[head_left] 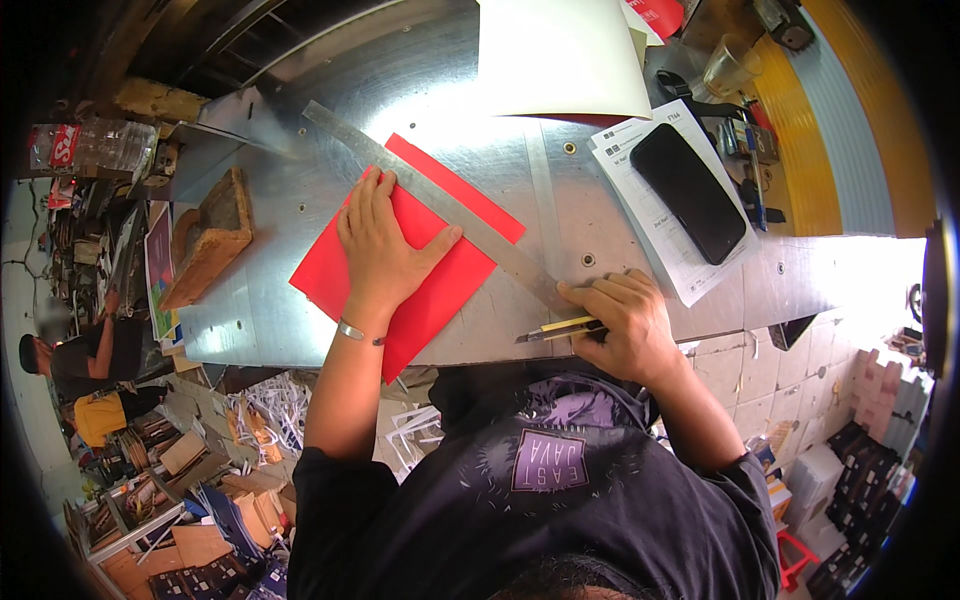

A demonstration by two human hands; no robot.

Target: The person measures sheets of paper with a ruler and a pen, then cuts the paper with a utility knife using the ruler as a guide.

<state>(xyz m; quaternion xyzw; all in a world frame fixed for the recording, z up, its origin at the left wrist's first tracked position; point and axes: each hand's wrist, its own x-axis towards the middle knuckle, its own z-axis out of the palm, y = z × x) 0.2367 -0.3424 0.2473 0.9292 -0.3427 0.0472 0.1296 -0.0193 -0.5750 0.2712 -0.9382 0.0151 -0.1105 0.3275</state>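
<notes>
A red sheet (440,285) lies at an angle on the metal table. Across it runs a long steel ruler (490,240), slanting from far left to near right, with a strip of red showing on its far side. My left hand (385,245) presses down flat on the sheet, thumb and fingers spread, fingertips against the ruler's edge. In my right hand (630,325) is a yellow utility knife (560,328), held near the table's front edge and pointing left. The fingers of that hand also touch the ruler's near end.
Right of the hands, a black phone (688,193) rests on printed papers (612,150). A large white sheet (560,60) and a clear cup (732,67) are at the back. A wooden block with a handle (215,240) stands at left. Another person (85,360) is far left.
</notes>
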